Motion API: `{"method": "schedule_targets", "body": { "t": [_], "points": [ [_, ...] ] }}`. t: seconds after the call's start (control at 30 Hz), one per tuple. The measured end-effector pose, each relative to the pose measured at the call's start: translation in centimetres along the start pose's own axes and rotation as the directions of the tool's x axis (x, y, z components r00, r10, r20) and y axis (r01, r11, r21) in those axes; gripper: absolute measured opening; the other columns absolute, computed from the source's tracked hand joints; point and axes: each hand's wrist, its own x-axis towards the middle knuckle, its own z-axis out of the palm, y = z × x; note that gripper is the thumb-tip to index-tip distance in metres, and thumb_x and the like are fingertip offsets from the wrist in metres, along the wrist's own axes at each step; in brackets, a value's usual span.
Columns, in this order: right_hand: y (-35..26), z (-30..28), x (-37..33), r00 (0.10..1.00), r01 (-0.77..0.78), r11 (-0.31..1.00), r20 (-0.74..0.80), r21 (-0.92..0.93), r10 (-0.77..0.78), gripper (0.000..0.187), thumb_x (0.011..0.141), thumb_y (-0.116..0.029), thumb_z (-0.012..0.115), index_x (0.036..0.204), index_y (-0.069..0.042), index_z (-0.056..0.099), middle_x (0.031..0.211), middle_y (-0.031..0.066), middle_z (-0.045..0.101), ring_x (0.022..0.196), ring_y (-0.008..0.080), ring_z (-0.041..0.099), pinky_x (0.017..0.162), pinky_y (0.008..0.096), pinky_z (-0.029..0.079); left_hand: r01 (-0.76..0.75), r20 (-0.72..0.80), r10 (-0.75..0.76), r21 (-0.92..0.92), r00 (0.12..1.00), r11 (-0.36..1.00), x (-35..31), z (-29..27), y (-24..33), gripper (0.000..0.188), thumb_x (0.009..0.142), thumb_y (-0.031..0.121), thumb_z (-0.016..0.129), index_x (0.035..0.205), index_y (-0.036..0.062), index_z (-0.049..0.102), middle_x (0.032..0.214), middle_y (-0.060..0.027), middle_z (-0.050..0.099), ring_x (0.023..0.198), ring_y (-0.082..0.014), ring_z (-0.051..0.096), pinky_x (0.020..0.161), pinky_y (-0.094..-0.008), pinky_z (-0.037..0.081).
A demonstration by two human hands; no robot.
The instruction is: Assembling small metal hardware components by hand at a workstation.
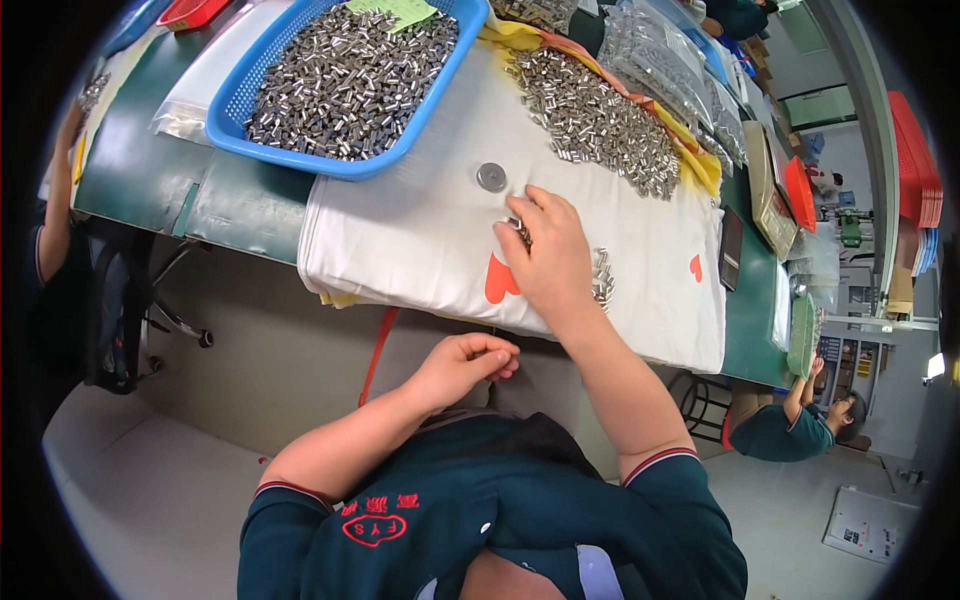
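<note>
My right hand (548, 245) rests on the white cloth (420, 230), its fingers curled round a few small metal cylinders (518, 232) that show between thumb and fingers. Beside its wrist lies a small cluster of the same shiny cylinders (602, 280). A round grey metal disc (491, 177) sits on the cloth just beyond my fingertips. My left hand (465, 368) is held in front of the table edge, above my lap, with thumb and fingers pressed together. Whatever it may hold is hidden.
A blue plastic basket (222, 120) full of cylinders stands at the back left with a green paper in it. A large heap of cylinders (600, 120) lies at the back right beside a yellow cloth edge. Plastic bags (660, 50) stand behind. Co-workers sit at left and right.
</note>
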Motion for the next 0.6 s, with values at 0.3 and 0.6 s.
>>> {"method": "schedule_targets", "body": {
  "t": [0.3, 0.6],
  "points": [
    [0.2, -0.3, -2.1, 0.993, 0.093, 0.995, -0.077, 0.034, -0.090, 0.011, 0.071, -0.005, 0.060, 0.081, -0.001, 0.059, 0.091, 0.0110, 0.057, 0.089, 0.0274, 0.054, 0.076, 0.0342, 0.044, 0.090, -0.110, -0.118, -0.232, 0.987, 0.969, 1.4, 0.8, -0.1, 0.019, 0.089, 0.015, 0.048, 0.099, 0.0024, 0.058, 0.086, -0.0046, 0.061, 0.073, -0.0103, 0.057, 0.067, -0.0240, 0.048],
    [1.9, -3.9, -2.7, 0.984, 0.130, 0.972, 0.092, 0.195, -0.150, 0.014, 0.071, -0.004, 0.059, 0.084, -0.002, 0.060, 0.095, 0.0109, 0.058, 0.094, 0.0270, 0.054, 0.078, 0.0325, 0.044, 0.136, 0.026, -0.139, -0.429, 0.990, 0.893, 1.9, -0.1, -0.5, 0.018, 0.090, 0.019, 0.046, 0.094, 0.0050, 0.057, 0.087, -0.0041, 0.061, 0.077, -0.0110, 0.058, 0.069, -0.0265, 0.049]
  ]
}}
